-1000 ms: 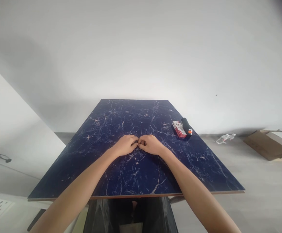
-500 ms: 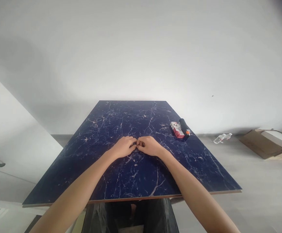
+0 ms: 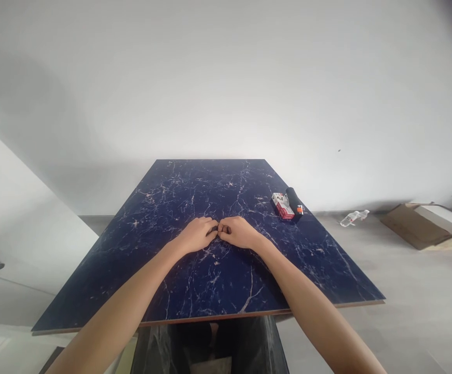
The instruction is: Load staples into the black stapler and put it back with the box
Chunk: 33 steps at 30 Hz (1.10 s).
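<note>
Over the middle of a dark blue marble-patterned table (image 3: 210, 182), my left hand (image 3: 197, 235) and my right hand (image 3: 238, 233) meet fingertip to fingertip. Both have curled fingers, with thumb and forefinger drawn together in a pinch. Anything between the fingertips is too small or too hidden to make out. Both hands are low, at or just above the tabletop.
A red and white small box (image 3: 283, 206) lies on the table's right side, beside a black cylinder (image 3: 293, 200) with an orange mark. On the floor to the right are a clear plastic bottle (image 3: 354, 218) and a cardboard box (image 3: 420, 226). A pale wall stands behind.
Both hands keep their pinch at nearly the same place on the table. The whole view has shifted slightly; nothing else has visibly moved.
</note>
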### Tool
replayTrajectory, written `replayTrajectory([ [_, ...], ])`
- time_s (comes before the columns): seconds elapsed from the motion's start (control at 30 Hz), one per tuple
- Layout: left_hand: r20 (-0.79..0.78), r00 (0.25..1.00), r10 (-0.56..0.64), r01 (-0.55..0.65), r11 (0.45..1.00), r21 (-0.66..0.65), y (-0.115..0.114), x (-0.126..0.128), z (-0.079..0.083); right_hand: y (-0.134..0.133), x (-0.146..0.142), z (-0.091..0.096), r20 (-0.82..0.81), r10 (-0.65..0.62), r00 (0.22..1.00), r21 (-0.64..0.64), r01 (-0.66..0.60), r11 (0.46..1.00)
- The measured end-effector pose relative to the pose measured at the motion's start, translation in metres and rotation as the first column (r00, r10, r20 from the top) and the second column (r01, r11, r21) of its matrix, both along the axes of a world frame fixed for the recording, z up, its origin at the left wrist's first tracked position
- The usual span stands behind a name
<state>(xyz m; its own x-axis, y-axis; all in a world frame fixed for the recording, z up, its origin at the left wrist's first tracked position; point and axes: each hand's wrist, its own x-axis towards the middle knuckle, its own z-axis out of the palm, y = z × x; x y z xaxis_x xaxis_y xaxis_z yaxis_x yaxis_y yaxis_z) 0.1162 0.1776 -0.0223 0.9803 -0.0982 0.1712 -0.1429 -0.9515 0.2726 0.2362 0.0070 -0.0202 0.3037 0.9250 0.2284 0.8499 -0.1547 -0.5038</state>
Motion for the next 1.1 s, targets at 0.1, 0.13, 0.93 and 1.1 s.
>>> replayTrajectory([
  [0.1,0.018,1.0,0.003,-0.003,1.0,-0.009,0.0,0.0,-0.002,0.0,-0.001,0.001,0.004,-0.011,1.0,-0.014,0.011,1.0],
  [0.13,0.039,0.999,0.009,-0.008,1.0,-0.013,0.001,0.0,-0.003,0.001,-0.001,0.001,0.006,-0.016,1.0,-0.015,0.016,1.0],
  [0.93,-0.124,0.984,0.125,-0.129,0.991,-0.029,0.027,-0.002,-0.012,-0.012,0.018,-0.011,0.049,-0.206,0.977,-0.278,0.212,0.937],
  [1.1,-0.125,0.987,0.099,-0.102,0.995,-0.021,0.022,-0.003,-0.009,-0.011,0.015,-0.01,0.05,-0.19,0.98,-0.291,0.196,0.936],
])
